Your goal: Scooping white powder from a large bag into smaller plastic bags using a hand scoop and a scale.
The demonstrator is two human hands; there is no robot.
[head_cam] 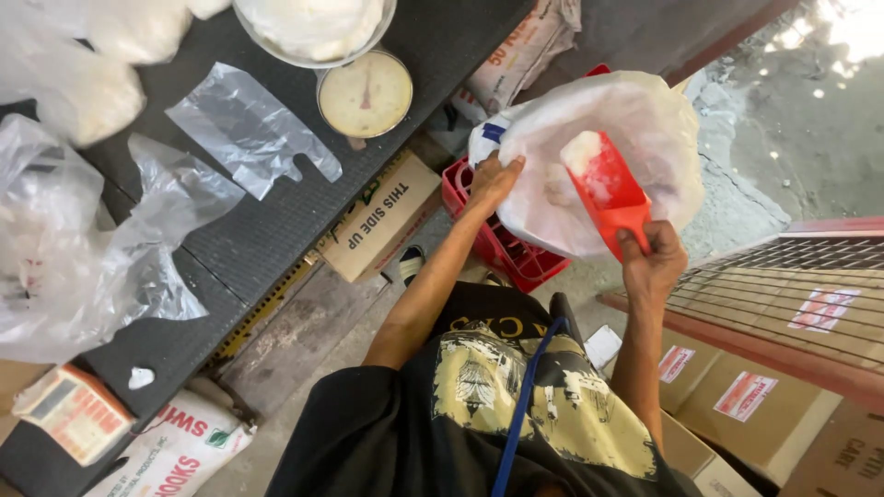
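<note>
Right hand (652, 260) is gripping the handle of a red scoop (608, 191), grip closed tight around it. Scoop is carrying a lump of white powder and is sitting inside the mouth of a white plastic bag (635, 120). Left hand (493, 179) is pinching the bag's near rim, fingers folded over the edge, holding the mouth open. Bag is hanging in the air above a red crate (502, 248) on the floor, just right of the dark surface (276, 230). Cardboard box (382, 216) is sitting under the surface edge, beside the crate. On the surface: flat clear bags (249, 129) lying loose, crumpled ones at left. Farther back, a dial scale (366, 94) is standing with a pan (313, 28) of white powder on top.
</note>
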